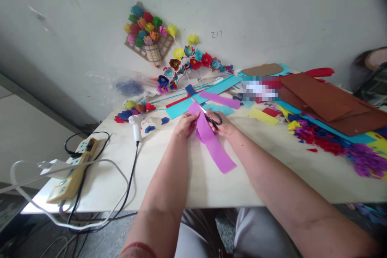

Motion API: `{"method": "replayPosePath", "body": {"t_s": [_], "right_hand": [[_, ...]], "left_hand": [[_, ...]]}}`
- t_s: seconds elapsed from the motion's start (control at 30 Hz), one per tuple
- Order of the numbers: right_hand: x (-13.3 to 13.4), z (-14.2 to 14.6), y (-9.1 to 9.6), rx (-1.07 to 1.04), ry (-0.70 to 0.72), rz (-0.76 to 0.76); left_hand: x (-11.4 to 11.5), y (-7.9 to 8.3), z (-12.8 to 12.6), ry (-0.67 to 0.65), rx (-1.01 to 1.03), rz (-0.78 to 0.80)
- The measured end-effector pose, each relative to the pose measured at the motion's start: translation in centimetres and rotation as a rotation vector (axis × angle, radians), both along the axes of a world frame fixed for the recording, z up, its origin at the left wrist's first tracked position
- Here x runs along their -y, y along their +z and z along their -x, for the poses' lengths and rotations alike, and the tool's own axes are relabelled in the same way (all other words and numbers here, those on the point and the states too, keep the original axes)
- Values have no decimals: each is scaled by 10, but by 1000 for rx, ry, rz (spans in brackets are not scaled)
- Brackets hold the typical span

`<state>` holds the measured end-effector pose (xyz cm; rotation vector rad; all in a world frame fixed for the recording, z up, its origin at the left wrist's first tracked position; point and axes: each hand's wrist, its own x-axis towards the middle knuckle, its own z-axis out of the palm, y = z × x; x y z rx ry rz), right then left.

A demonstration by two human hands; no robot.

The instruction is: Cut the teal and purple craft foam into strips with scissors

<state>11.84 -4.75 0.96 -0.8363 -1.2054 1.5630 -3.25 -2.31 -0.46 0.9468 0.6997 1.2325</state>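
A long purple strip (214, 148), which looks like craft foam or felt, is pinched near its upper end by my left hand (188, 124). Its lower end slants down over the table toward the right. My right hand (223, 123) is closed around the black handles of a pair of scissors (217, 118), and the blades point up and left across the strip's upper part. Whether the blades are parted is too small to tell. Beyond my hands lie another purple strip (220, 100), a wide light-blue strip (208, 94) and a small dark-blue piece (190, 90).
A white glue gun (136, 128) stands at left, its black cord running to a power strip (72, 171). Brown sheets (329, 98) and heaped coloured scraps (326, 139) lie at right. Handmade flowers (193, 62) stand against the wall. A yellow strip (263, 116) lies right of the scissors.
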Motion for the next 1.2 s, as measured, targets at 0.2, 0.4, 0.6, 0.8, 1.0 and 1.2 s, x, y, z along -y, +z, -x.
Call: {"method": "replayPosePath", "body": {"t_s": [0.2, 0.4, 0.6, 0.8, 1.0, 1.2], "right_hand": [[-1, 1, -3, -53, 22, 26], [-5, 0, -6, -48, 14, 11], [-4, 1, -5, -38, -36, -53], [-2, 0, 0, -30, -36, -64], [0, 0, 1, -35, -37, -46], [-1, 1, -2, -27, -37, -35]], "left_hand": [[3, 2, -1, 26, -42, 20], [7, 7, -4, 11, -74, 58], [5, 6, -3, 3, -59, 31], [3, 3, -2, -7, -81, -5], [1, 2, -2, 10, -96, -18], [1, 2, -2, 24, -84, -31]]}}
